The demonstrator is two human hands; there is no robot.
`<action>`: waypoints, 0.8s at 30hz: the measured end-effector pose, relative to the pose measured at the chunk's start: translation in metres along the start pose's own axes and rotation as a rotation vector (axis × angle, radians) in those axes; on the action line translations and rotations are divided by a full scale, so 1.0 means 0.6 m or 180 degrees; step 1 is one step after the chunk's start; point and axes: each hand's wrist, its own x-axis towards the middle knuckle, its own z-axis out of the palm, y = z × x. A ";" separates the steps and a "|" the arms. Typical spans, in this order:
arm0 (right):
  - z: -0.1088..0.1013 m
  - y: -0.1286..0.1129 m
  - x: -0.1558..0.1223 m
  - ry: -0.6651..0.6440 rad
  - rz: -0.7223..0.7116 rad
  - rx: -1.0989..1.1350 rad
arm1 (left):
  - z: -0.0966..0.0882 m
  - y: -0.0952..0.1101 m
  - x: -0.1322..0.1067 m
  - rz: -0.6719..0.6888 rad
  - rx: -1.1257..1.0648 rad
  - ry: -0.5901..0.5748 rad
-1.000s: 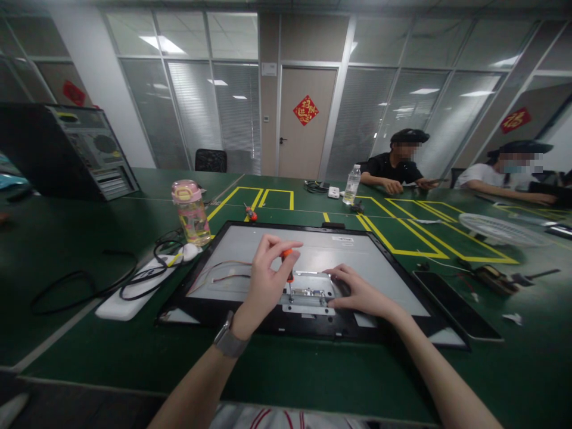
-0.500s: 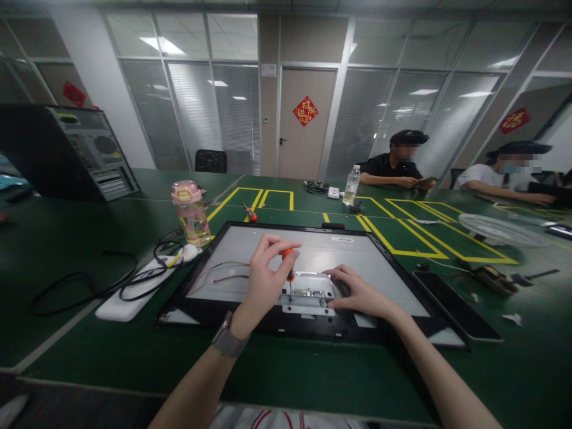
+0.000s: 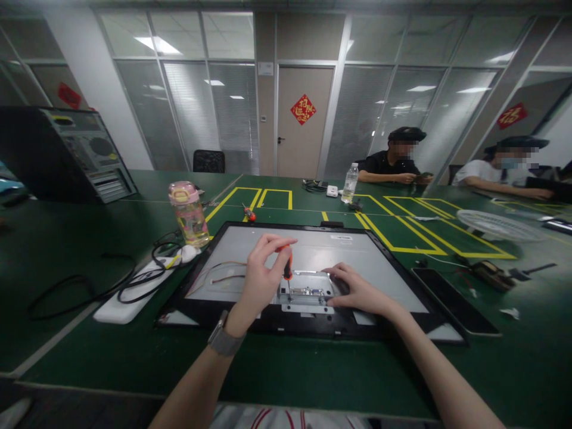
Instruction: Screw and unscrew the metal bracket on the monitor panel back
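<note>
My left hand (image 3: 261, 274), with a watch on its wrist, is closed around an orange and black screwdriver (image 3: 288, 266). The screwdriver stands nearly upright, its shaft pointing down at the left part of a silver metal bracket (image 3: 308, 308). This bracket lies on the back of a flat display panel (image 3: 379, 259) with a black frame. At the bracket's right edge, my right hand (image 3: 357, 291) grips it between thumb and fingers. Thin wires (image 3: 226, 279) run across the panel left of the bracket. The screwdriver's tip is too small to make out clearly.
Left of the panel are a white power strip (image 3: 111, 310) with black cables and a pink-lidded bottle (image 3: 190, 217). Another screwdriver (image 3: 250, 214) lies beyond it. A black phone-like slab (image 3: 453, 301) rests at right. Two people sit across the green table (image 3: 277, 375).
My left fingers have shifted slightly on the screwdriver, and more of its orange handle shows. My right hand stays at the bracket. The whole view has moved a little.
</note>
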 end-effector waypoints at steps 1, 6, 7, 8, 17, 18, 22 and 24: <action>0.000 0.000 0.000 0.0001 0.0001 0.0010 | -0.002 0.000 0.001 -0.0034 -0.0056 -0.0063; 0.000 0.000 -0.002 0.0007 -0.0010 0.0008 | -0.007 -0.005 0.003 -0.0109 -0.0147 -0.0074; 0.000 -0.001 -0.002 0.0014 -0.0013 0.0005 | -0.007 -0.006 0.003 -0.0086 -0.0099 0.0001; 0.000 -0.001 -0.002 0.0014 -0.0024 0.0001 | -0.006 -0.007 0.004 -0.0066 -0.0056 0.0067; 0.000 -0.002 -0.001 0.0028 -0.0017 0.0013 | -0.012 -0.004 0.008 -0.0325 -0.0309 -0.0135; 0.000 -0.002 0.000 0.0032 -0.0027 0.0005 | -0.011 -0.005 0.007 -0.0328 -0.0330 -0.0124; 0.001 0.000 0.000 0.0030 -0.0024 -0.0047 | -0.004 -0.006 0.002 -0.0247 -0.0280 0.0000; 0.001 0.000 0.000 0.0023 -0.0010 -0.0055 | 0.000 -0.006 0.000 -0.0254 -0.0295 0.0010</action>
